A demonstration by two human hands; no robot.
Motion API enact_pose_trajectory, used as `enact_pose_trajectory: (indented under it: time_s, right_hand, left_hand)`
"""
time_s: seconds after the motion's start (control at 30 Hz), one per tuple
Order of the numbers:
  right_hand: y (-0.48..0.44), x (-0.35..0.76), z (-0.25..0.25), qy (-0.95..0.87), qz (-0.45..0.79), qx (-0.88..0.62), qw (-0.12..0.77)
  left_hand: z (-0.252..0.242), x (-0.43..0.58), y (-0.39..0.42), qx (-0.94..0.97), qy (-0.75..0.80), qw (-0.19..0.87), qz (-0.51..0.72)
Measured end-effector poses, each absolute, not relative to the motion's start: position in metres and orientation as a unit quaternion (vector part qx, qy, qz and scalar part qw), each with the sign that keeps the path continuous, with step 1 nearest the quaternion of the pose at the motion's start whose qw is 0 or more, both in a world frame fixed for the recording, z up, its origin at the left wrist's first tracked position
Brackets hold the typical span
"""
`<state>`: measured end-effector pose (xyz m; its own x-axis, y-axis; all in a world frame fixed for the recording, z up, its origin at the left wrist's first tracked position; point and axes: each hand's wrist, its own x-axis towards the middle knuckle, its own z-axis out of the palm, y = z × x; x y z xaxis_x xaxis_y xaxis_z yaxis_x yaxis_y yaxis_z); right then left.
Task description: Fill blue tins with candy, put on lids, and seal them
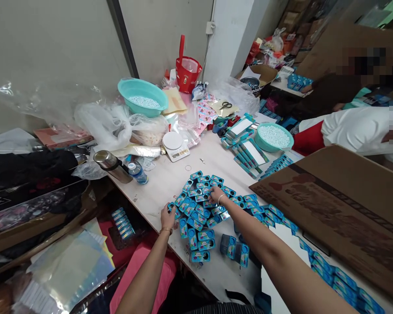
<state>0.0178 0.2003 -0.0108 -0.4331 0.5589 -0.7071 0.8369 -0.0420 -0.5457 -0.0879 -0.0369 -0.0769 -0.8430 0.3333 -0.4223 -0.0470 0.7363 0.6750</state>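
Dozens of small blue packets (199, 209): heaped loosely mid-counter, a few strays near the front edge.
Left hand (168, 215): fingers spread flat on the heap's left rim, gripping nothing clearly.
Right hand (216, 193): open, resting on top of the heap, bracelet at the wrist.
Counter (170, 174): pale, crowded; flask (113, 165) and water bottle (138, 173) lying near the left edge.
Slide risk: glossy packets, loosely stacked, likely to skid off the near edge under a sweeping push.
Spill risk: teal bowl (274, 137) of white pellets just beyond the heap, open to a knock from a far reach.
Cardboard box (340, 205): close on the right, cramping the elbow.
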Motion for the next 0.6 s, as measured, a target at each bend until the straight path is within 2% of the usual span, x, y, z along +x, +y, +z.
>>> enact_pose_trajectory:
  time_s: [0.3,0.47,0.6]
  right_hand:
    - [0.204,-0.005,-0.026,0.739,-0.341,0.527,0.243]
    - [0.208,-0.013,-0.04,0.752,-0.295,0.539,0.24]
    - [0.2,-0.007,-0.038,0.764,-0.292,0.542,0.192]
  left_hand:
    - [-0.085,-0.086,-0.042,0.073,0.882,0.265,0.383]
    - [-0.089,-0.083,-0.041,0.067,0.885,0.267,0.375]
    - [-0.088,-0.084,-0.036,0.069,0.887,0.267,0.369]
